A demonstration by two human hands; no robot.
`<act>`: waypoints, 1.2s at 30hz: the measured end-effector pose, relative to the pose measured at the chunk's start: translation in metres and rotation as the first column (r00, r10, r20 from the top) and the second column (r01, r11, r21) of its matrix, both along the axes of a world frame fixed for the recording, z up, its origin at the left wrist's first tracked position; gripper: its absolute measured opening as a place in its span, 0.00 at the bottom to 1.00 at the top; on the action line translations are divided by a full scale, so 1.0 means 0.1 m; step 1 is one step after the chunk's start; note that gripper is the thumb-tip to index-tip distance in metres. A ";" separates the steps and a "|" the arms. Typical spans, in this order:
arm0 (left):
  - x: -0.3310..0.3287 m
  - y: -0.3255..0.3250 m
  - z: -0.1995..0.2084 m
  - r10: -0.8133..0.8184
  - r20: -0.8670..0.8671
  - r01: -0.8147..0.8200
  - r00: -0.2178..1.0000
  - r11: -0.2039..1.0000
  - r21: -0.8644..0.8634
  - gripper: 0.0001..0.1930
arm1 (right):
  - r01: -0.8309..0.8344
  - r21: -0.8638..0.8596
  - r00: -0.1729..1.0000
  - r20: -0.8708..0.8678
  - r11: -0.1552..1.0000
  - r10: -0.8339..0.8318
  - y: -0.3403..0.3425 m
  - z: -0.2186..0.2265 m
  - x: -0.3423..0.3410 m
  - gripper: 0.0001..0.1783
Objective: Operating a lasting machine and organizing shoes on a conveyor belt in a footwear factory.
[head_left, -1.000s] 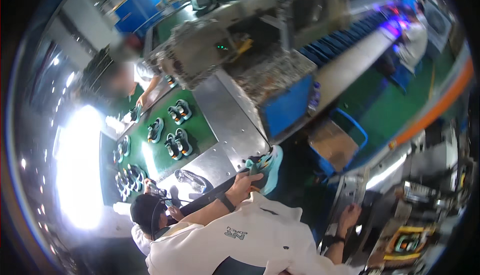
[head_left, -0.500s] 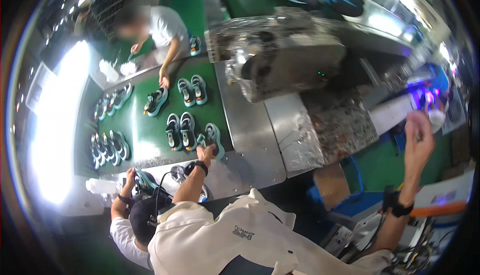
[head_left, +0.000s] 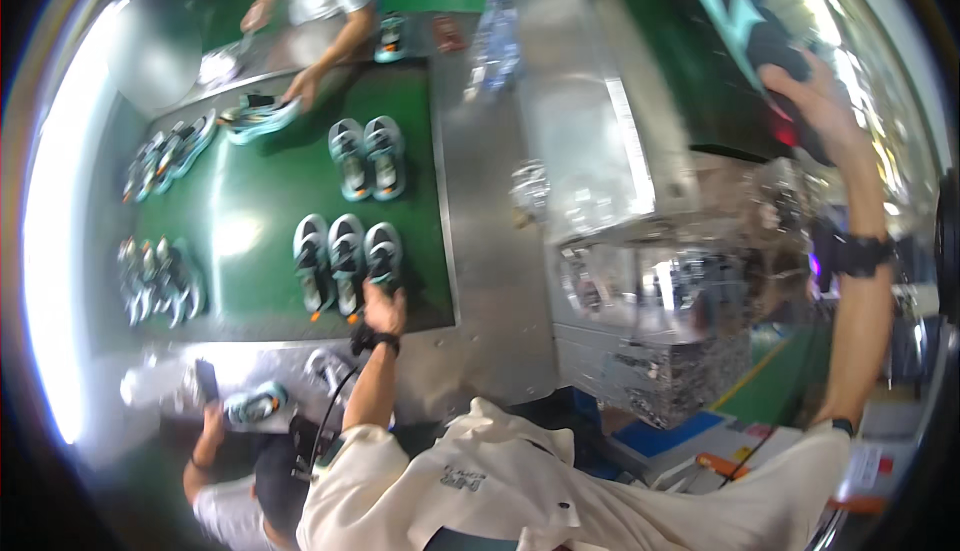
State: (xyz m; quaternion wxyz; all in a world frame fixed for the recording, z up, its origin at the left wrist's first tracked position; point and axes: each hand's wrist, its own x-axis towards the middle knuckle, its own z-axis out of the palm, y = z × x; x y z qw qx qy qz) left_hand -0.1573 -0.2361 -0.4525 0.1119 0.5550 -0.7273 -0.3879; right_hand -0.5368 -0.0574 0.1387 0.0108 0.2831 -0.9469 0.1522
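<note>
Already three shoes (head_left: 345,241) stand side by side on the belt (head_left: 265,286); the left hand (head_left: 385,309) grips the rightmost one (head_left: 382,242), the right hand (head_left: 822,103) another shoe (head_left: 772,48), well apart.

On cream shirt (head_left: 420,466), dark lettering (head_left: 463,478) is spotted now, arranged in two rows, softened by blur. To its right, small dark mark (head_left: 565,504) is seen, too tiny to be read. Over at far edge, on red-brown packet (head_left: 448,34), any print is swallowed by blur. Down at lower right, label-like red patch (head_left: 886,465) is glimpsed on white surface, unreadable. On shoes (head_left: 383,248), any wording is smeared beyond reading.
</note>
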 end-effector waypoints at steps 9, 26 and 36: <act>0.15 -0.09 -0.51 -0.267 -0.215 0.148 0.939 0.881 -0.449 0.41 | -0.281 0.182 0.664 -0.672 0.942 0.328 0.42 0.04 0.22 0.44; -0.66 3.67 3.68 0.057 -0.789 0.073 0.612 -0.997 -0.016 0.60 | 0.202 -0.055 0.583 -0.795 0.978 -0.166 3.80 -0.95 3.85 0.24; 0.74 5.43 3.60 -0.124 -0.988 0.512 0.096 -0.845 0.156 0.33 | 0.174 -0.983 0.801 0.175 -0.056 -0.572 4.68 -1.98 6.29 0.55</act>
